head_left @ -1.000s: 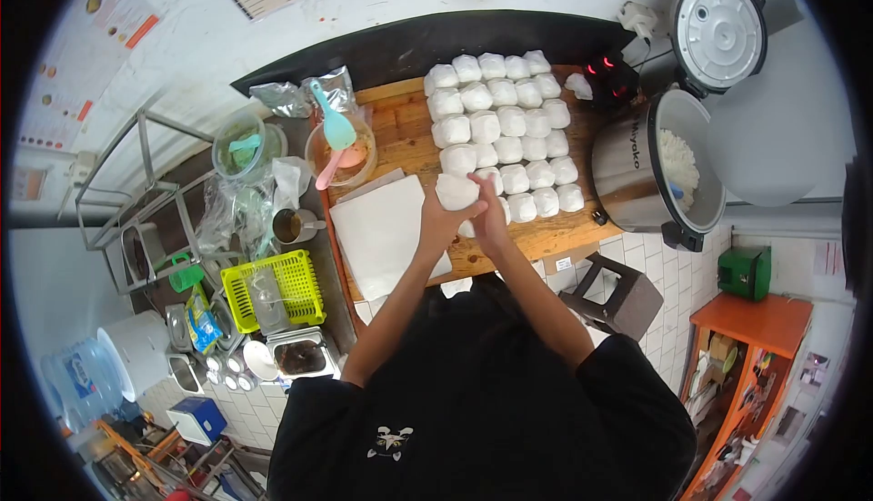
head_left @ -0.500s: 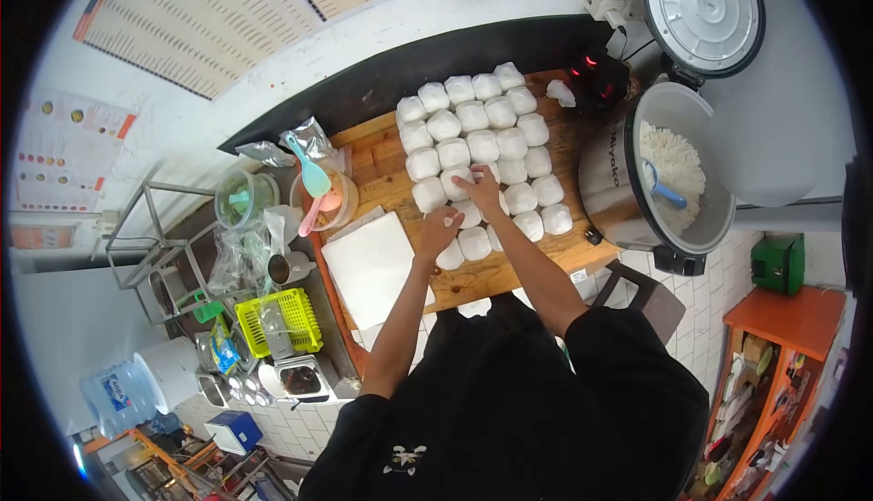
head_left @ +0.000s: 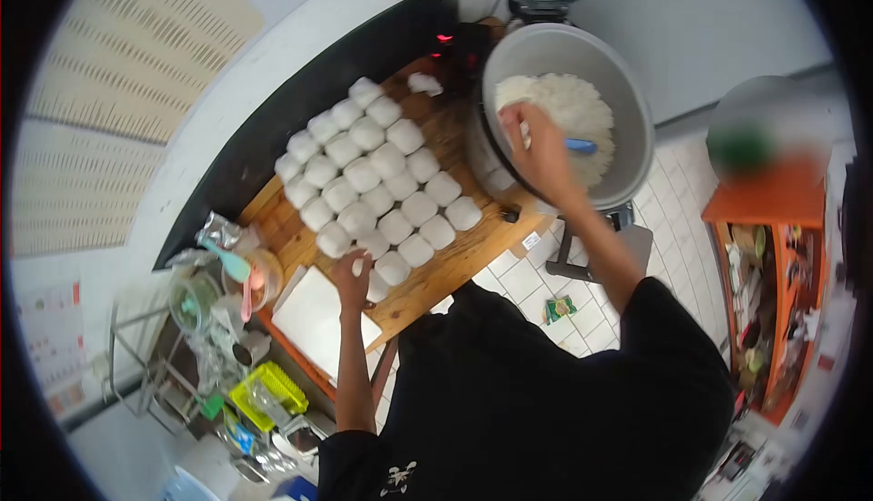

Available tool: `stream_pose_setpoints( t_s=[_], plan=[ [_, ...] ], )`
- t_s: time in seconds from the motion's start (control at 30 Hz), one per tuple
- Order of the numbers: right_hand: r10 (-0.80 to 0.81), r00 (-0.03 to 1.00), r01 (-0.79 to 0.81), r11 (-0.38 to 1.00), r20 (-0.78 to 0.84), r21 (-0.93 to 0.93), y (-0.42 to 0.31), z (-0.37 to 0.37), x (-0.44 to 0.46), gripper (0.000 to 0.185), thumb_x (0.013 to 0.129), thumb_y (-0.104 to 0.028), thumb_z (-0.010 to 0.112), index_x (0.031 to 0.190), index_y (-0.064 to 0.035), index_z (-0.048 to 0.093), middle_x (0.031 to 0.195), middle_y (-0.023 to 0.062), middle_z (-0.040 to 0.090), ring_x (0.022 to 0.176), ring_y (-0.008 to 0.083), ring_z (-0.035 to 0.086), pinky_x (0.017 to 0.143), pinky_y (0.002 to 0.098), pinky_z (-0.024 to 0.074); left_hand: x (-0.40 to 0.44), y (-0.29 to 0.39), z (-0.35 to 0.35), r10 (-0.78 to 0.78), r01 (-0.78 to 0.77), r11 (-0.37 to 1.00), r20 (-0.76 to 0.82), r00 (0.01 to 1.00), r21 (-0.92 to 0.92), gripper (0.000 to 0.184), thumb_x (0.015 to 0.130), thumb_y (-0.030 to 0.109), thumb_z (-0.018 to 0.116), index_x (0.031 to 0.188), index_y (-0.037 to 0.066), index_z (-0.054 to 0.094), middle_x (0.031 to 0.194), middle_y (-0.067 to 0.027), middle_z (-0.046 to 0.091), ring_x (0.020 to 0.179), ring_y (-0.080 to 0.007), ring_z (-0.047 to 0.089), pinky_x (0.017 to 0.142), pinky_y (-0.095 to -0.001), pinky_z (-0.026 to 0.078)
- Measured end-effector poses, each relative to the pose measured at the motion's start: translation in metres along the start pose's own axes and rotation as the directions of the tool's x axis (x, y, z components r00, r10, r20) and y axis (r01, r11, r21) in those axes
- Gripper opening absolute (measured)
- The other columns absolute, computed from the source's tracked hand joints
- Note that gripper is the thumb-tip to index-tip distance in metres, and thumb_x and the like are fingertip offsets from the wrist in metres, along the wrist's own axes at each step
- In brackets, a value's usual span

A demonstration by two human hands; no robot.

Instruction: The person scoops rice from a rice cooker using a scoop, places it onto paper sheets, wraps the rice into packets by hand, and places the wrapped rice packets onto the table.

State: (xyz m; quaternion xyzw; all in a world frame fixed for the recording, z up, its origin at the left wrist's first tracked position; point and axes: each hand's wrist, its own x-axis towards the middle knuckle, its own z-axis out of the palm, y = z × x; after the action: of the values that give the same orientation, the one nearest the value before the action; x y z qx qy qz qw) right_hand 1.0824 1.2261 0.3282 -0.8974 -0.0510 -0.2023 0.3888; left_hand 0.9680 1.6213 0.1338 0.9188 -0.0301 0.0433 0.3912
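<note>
My right hand (head_left: 544,155) is over the open rice cooker (head_left: 641,137), with its fingers curled together; a whitish bit shows at the fingertips, too small to name. Beside that hand, the blue handle of a rice scoop (head_left: 582,145) lies on the cooked white rice (head_left: 568,101). My left hand (head_left: 350,278) is closed at the near left corner of the rows of white wrapped bundles (head_left: 362,175), with something small and white at its fingers. Close by that hand lies a stack of white paper sheets (head_left: 318,324).
Tubs with a turquoise spatula (head_left: 235,267) and a pink one (head_left: 245,303) stand at the table's left end. A yellow-green basket (head_left: 268,395) is below them. A stool (head_left: 605,251) stands under the cooker, and an orange shelf (head_left: 768,201) is at the right.
My right hand has left the bundles and moved right, over the rice cooker. My left hand stays near the bundles' corner. The view has turned and shifted right.
</note>
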Motion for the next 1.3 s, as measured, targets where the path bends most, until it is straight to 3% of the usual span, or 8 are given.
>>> stream_pose_setpoints(
  t_s=[0.1,0.3,0.47,0.73,0.87,1.03,1.17,1.3],
  plan=[
    [0.23,0.871,0.123,0.753,0.434,-0.647,0.132,-0.048,0.017,0.02,0.083,-0.016,0.07,0.1,-0.0051,0.068,0.097,0.0155,0.069,0.1,0.0329,0.065,0.083,0.0426,0.0534,-0.012,0.023,-0.014,-0.187,0.189,0.981,0.043,0.981,-0.052,0.022,0.094,0.022,0.065,0.101,0.002,0.07,0.099,-0.0139,0.068,0.099,-0.0312,0.061,0.098,-0.0461,0.044],
    [0.577,0.452,0.175,0.69,0.68,-0.702,0.185,-0.047,0.018,0.03,0.091,-0.03,0.064,0.107,-0.0051,0.07,0.101,0.0139,0.071,0.102,0.0306,0.067,0.087,0.0404,0.0529,-0.04,0.025,-0.03,-0.446,0.448,0.869,0.06,0.893,-0.211,0.027,0.096,0.025,0.065,0.106,0.001,0.069,0.102,-0.0147,0.067,0.101,-0.0253,0.061,0.082,-0.0396,0.051],
    [0.635,0.24,-0.49,0.733,0.735,-0.473,0.177,-0.086,0.037,0.037,0.094,-0.034,0.059,0.106,-0.001,0.068,0.099,0.0088,0.069,0.086,0.0178,0.067,0.066,0.0307,0.0536,-0.116,-0.074,-0.036,-0.333,0.341,0.939,-0.143,0.932,0.033,0.022,0.092,0.02,0.067,0.105,0.003,0.068,0.103,-0.0155,0.067,0.1,-0.033,0.062,0.089,-0.0431,0.047],
    [0.365,0.826,-0.444,0.891,0.43,0.097,-0.034,-0.069,-0.021,0.026,0.1,-0.026,0.056,0.111,-0.0032,0.061,0.069,-0.0047,0.048,0.05,0.0019,0.041,0.043,0.0192,0.0301,-0.232,-0.122,-0.062,-0.532,0.629,0.692,-0.34,0.776,0.354,0.096,0.075,0.056,0.075,0.143,-0.002,0.039,0.147,-0.0279,0.036,0.139,-0.0427,0.029,0.113,-0.0536,0.025],
    [0.305,0.631,-0.732,0.539,0.714,0.416,-0.092,0.07,-0.125,0.04,0.092,-0.01,0.06,0.131,-0.0058,0.051,0.092,0.004,0.063,0.058,0.0046,0.047,0.051,0.0198,0.0408,-0.244,-0.119,-0.058,-0.646,0.648,0.603,-0.191,0.739,0.465,0.121,0.074,0.074,0.065,0.153,-0.003,0.014,0.159,-0.0266,0.012,0.149,-0.0395,0.006,0.118,-0.0536,0.014],
    [0.153,0.089,-0.985,0.163,0.984,0.064,-0.188,0.249,-0.231,0.045,0.102,-0.029,0.053,0.144,-0.0172,0.04,0.078,-0.0013,0.05,0.052,0.0045,0.038,0.043,0.0207,0.0323,-0.253,-0.132,-0.053,-0.642,0.669,0.627,-0.222,0.734,0.4,0.13,0.069,0.081,0.06,0.154,-0.002,0.007,0.161,-0.0246,0.004,0.151,-0.0375,0.001,0.119,-0.0545,0.01],
    [-0.376,0.664,0.281,0.927,0.647,0.25,-0.2,0.348,-0.301,0.054,0.098,-0.019,0.055,0.15,-0.0229,0.038,0.081,0.0084,0.056,0.062,0.0214,0.058,0.049,0.0342,0.0475,-0.257,-0.136,-0.055,-0.628,0.681,0.678,-0.263,0.733,0.278,0.135,0.067,0.08,0.063,0.152,-0.007,0.005,0.161,-0.025,0.003,0.15,-0.0385,0.001,0.119,-0.0558,0.009],
    [-0.532,0.366,0.646,0.736,0.763,0.203,-0.153,0.397,-0.341,0.062,0.092,-0.011,0.055,0.151,-0.0227,0.038,0.09,0.0126,0.059,0.072,0.0295,0.062,0.061,0.0418,0.0536,-0.258,-0.138,-0.058,-0.647,0.692,0.676,-0.246,0.722,0.254,0.136,0.067,0.079,0.064,0.152,-0.007,0.004,0.161,-0.024,0.004,0.151,-0.0367,0.001,0.119,-0.0552,0.009]
  ],
)
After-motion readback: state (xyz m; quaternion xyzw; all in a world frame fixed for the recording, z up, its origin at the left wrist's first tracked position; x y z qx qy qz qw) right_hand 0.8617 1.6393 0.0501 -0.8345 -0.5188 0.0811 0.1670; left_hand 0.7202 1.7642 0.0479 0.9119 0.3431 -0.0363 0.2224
